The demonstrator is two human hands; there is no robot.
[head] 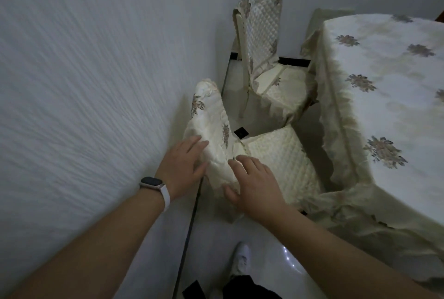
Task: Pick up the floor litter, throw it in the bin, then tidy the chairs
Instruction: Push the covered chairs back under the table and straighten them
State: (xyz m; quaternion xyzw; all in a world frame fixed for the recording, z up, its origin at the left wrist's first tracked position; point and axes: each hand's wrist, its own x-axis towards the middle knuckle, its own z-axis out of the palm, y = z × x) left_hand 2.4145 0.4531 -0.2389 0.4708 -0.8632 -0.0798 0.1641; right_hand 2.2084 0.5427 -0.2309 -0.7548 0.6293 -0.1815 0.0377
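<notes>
Two chairs in cream quilted covers stand between the wall and the table. On the backrest of the near chair lie both my hands. My left hand, with a white wristband, lies flat on the backrest's left side, fingers straight. My right hand rests on its right side, fingers spread and thumb under the fabric edge. The near chair's seat reaches to the table's cloth. Further back, the far chair stands upright, its seat partly under the cloth. No litter or bin shows.
A table under a cream flowered cloth fills the right side. A textured white wall runs close along the left. The glossy white tiled floor has dark inlay lines. My white shoe stands below the hands.
</notes>
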